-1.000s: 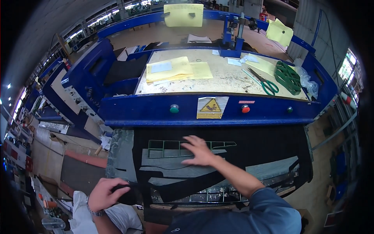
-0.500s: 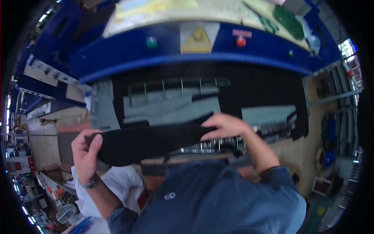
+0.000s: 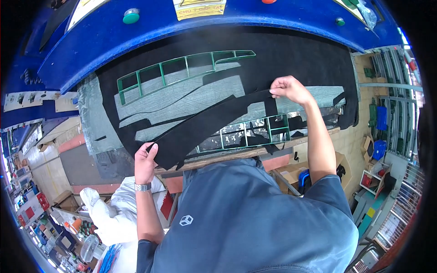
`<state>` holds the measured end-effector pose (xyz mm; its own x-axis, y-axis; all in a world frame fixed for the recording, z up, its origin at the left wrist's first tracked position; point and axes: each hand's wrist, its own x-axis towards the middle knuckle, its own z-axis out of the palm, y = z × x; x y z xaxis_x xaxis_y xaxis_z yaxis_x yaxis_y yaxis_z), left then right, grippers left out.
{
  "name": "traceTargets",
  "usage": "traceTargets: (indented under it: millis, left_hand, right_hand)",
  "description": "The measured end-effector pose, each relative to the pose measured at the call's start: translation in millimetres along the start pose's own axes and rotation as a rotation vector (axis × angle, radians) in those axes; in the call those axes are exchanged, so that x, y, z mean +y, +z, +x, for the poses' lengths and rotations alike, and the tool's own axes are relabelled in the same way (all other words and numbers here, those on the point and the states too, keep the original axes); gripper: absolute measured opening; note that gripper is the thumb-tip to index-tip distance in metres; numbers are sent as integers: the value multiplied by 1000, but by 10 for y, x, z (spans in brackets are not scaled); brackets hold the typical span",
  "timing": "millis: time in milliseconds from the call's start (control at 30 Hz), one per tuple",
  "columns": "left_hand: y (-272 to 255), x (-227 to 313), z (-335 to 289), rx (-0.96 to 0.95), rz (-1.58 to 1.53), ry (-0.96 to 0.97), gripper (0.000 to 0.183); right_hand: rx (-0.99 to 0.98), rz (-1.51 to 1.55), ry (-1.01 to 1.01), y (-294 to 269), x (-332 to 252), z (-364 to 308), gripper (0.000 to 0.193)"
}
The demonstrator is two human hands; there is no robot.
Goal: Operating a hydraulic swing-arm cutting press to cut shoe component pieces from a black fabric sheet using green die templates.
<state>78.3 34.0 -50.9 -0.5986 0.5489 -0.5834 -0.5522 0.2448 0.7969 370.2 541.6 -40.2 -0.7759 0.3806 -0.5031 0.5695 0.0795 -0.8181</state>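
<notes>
A long piece of black fabric (image 3: 200,123) is stretched at a slant between my hands. My left hand (image 3: 144,163), with a metal watch at the wrist, pinches its lower end near the table's front edge. Farther out and to the right, my right hand (image 3: 290,90) pinches the other end between thumb and fingers. Beyond the piece, a green metal cutting die (image 3: 162,75) rests on the black sheet material (image 3: 296,54). A second green die (image 3: 270,129) lies along the near edge, its left part partly covered by the fabric I hold.
A blue machine beam (image 3: 182,31) with a green button (image 3: 131,16) spans the far side. Through cut-outs in the sheet, a scored grey-green board (image 3: 182,102) shows. A wooden strip (image 3: 236,154) edges the table before me. White cloth (image 3: 109,211) lies at lower left.
The fabric piece has gone from nearly level to slanting up to the right. My right hand has moved farther out, my left hand rightward; both keep their grip. The view has shifted too.
</notes>
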Motion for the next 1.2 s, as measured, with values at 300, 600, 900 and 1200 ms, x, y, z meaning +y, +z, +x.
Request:
traceTargets:
  millis: [300,600,900,1200]
  left_hand:
    - [-86,-41,91,39,241,-13,17]
    - [-250,-152,179,78,508,76,32]
    - [-465,-173,195,64,738,92,40]
    - [303,1121,152,-534,1011,655,85]
  right_hand:
    - [534,-172,-107,328,53,277,27]
    - [657,-500,-188,499,-48,207,36]
    - [497,-475,-194,456,-46,204,36]
    - [175,-743,-814,719,-2805,-1113,20]
